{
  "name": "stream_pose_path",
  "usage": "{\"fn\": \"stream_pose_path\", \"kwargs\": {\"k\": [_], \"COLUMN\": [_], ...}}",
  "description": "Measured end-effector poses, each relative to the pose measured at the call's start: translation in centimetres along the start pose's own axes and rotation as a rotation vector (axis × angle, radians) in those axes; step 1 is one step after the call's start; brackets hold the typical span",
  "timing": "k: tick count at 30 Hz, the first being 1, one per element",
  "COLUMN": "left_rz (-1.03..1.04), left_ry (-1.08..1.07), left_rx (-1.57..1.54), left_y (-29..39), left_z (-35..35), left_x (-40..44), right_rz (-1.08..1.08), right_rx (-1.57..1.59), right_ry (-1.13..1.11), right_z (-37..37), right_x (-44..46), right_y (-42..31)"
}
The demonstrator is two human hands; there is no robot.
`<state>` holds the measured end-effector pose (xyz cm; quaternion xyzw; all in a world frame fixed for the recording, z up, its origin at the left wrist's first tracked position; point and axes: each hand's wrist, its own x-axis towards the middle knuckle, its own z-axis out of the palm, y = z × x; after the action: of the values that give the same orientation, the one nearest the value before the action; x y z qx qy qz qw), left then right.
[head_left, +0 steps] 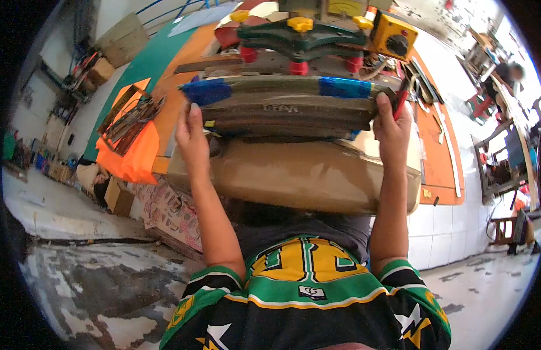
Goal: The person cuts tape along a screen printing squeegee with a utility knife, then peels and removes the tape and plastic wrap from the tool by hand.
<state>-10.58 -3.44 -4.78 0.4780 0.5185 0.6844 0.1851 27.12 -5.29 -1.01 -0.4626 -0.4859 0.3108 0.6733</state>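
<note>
A long, dark bundle of layered strips (276,119) lies across in front of me, slightly curved. Blue tape (343,87) wraps it near both ends, and faint pale marks show on its front face. My left hand (192,131) is closed on its left end, thumb up. At the other end my right hand (393,134) grips it, thumb on top. A red-handled tool (402,99) shows beside the right fingers; whether they touch it I cannot tell. Just below the bundle is a rounded block covered in shiny brown tape (294,172).
Behind the bundle stands a dark green frame (299,39) with yellow knobs and red feet. A yellow box with a black dial (395,36) sits right of it. To the left, a tray of tools (130,116) rests on orange sheet. Another person (507,76) is far right.
</note>
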Motion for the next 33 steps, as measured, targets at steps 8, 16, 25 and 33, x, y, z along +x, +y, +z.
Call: {"fn": "stream_pose_path", "kwargs": {"k": [8, 16, 25, 33], "left_rz": [-0.028, -0.080, -0.155, -0.183], "left_ry": [0.041, -0.128, -0.397, -0.469], "left_rx": [-0.328, -0.518, -0.524, -0.542], "left_y": [0.6, 1.1, 2.6, 2.0], "left_z": [0.6, 3.7, 11.4, 16.2], "left_x": [0.0, -1.7, -2.7, -4.0], "right_rz": [0.010, -0.065, -0.148, -0.067], "right_rx": [0.092, 0.000, -0.083, -0.217], "right_ry": [0.080, 0.194, 0.342, 0.436], "right_z": [-0.3, -4.5, -10.3, -15.0], "right_x": [-0.2, 2.5, 7.4, 10.3], "right_y": [-0.2, -2.2, -1.3, 1.5]}}
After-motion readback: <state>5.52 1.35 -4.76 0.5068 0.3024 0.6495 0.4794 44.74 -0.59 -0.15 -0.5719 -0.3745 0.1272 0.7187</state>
